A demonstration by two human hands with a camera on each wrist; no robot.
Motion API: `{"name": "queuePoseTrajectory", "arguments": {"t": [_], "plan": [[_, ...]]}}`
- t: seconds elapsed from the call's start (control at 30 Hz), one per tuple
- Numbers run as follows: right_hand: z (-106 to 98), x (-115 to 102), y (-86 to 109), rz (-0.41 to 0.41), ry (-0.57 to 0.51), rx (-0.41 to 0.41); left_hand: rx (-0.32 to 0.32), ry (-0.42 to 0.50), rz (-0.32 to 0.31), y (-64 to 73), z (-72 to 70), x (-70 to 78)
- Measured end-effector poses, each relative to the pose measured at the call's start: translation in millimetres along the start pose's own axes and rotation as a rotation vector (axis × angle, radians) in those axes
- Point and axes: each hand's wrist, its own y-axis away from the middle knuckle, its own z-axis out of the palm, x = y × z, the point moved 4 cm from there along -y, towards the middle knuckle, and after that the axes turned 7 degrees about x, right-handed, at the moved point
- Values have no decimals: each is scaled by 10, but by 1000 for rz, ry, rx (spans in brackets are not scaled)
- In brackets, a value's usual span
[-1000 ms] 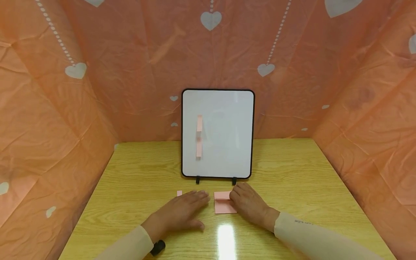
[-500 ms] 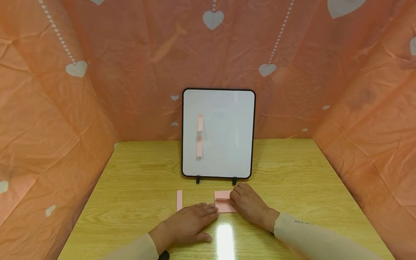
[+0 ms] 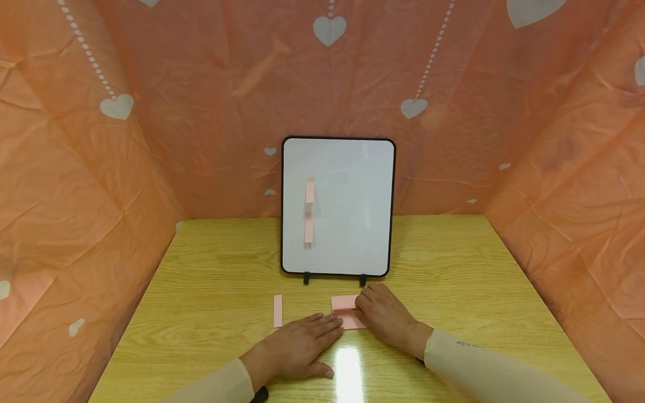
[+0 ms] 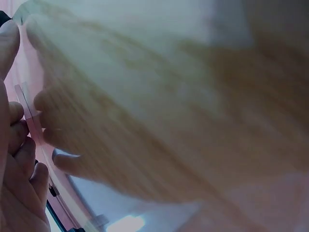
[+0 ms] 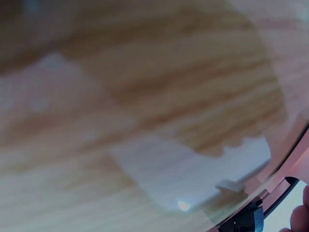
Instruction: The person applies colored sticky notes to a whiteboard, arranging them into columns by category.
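Observation:
A pink sticky-note pad (image 3: 355, 322) lies on the table before the whiteboard. My left hand (image 3: 304, 346) is laid flat with straight fingers, its fingertips on the pad's lower left corner. Curled at the pad's right side, my right hand (image 3: 387, 316) pinches a raised pink sticky note (image 3: 344, 303), whose lower edge stands off the pad. That hand hides the pad's right end. A narrow pink paper strip (image 3: 277, 311) lies left of the pad. In the left wrist view the hand (image 4: 21, 179) fills the left edge; the right wrist view shows only some fingertips (image 5: 300, 220).
A black-framed whiteboard (image 3: 347, 224) stands upright on two small black feet (image 3: 306, 279) behind the pad. Two pink strips, an upper strip (image 3: 309, 191) and a lower strip (image 3: 309, 229), stick to its left part. Orange cloth (image 3: 242, 162) with white hearts encloses the table (image 3: 211, 263).
My left hand has moved right and toward me, from over the loose strip onto the pad's corner, uncovering the strip. My right hand keeps its hold at the pad's right side.

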Motion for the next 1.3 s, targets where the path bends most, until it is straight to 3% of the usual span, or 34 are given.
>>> {"name": "queuePoseTrajectory", "arguments": {"t": [0.43,1.3], "plan": [[-34,18,-70,-35,-4,78,-24,47,15,27,-3,-13],[-58,34,-118,-31,17,115,-31,125,-3,52,-10,-18]]}}
